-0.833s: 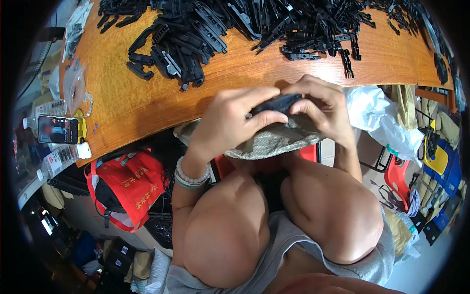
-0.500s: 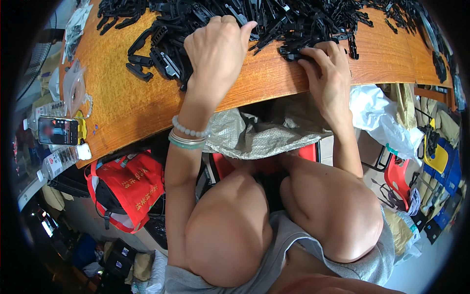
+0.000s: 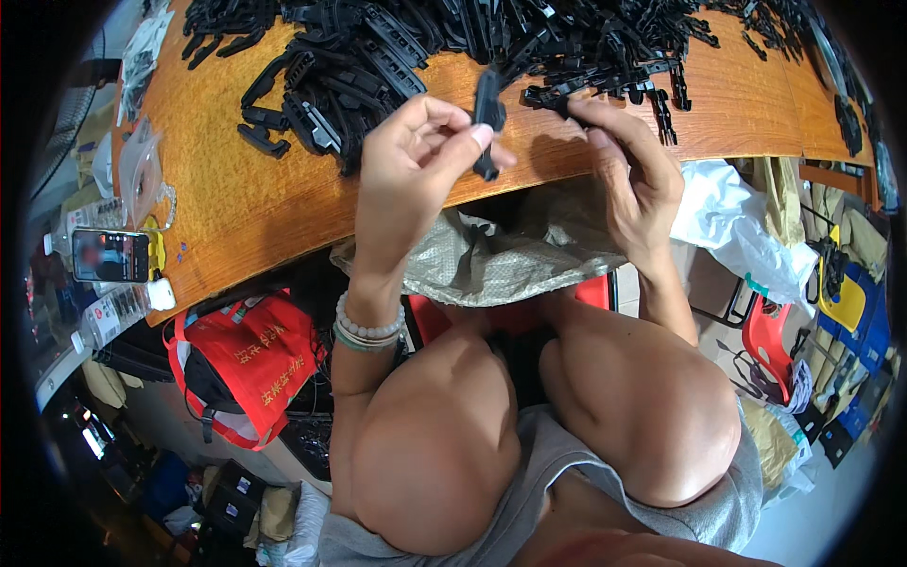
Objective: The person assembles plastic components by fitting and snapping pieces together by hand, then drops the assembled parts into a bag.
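The left hand (image 3: 411, 156) is up in the air just past the front edge of the wooden desk (image 3: 236, 203). Its fingers (image 3: 472, 142) pinch a long black plastic piece (image 3: 487, 121), which stands almost straight up. The right hand (image 3: 628, 165) is close beside it, at the desk edge. Its fingers are curled around a small black part (image 3: 557, 97) that lies at the edge of the big pile, and they touch it. The big pile of black plastic pieces (image 3: 491, 38) covers the far side of the desk, from left to right. A few loose pieces (image 3: 283, 113) lie a little apart on the left. Under the hands, a grey woven sack (image 3: 501, 260) hangs open over the person's knees. A bead bracelet (image 3: 367, 328) sits on the left wrist. A red bag (image 3: 250, 364) stands on the floor on the left. A phone (image 3: 109, 255) lies near the left end of the desk. Crumpled white plastic (image 3: 732, 222) is on the right.
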### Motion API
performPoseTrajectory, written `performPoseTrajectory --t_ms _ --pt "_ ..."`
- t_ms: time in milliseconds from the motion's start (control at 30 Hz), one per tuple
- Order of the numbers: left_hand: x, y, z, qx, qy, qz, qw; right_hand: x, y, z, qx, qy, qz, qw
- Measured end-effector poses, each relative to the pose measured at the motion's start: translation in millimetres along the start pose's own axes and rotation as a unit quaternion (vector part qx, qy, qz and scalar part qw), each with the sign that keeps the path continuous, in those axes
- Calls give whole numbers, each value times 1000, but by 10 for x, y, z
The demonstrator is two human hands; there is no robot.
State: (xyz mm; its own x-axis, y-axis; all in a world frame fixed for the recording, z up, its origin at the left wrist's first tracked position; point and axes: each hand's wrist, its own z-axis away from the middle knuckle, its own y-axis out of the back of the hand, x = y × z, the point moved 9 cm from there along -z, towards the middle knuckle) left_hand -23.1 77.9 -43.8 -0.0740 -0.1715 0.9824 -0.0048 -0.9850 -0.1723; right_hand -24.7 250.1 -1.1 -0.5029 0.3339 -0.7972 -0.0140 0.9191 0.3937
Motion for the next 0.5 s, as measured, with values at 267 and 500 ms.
performPoseTrajectory --t_ms 267,500 --pt "-216 -51 129 -49 117 94 987 -86 -177 3 -113 -50 -133 983" --pt "-280 -51 171 -58 150 104 981 -49 -352 106 -127 -123 -223 959"
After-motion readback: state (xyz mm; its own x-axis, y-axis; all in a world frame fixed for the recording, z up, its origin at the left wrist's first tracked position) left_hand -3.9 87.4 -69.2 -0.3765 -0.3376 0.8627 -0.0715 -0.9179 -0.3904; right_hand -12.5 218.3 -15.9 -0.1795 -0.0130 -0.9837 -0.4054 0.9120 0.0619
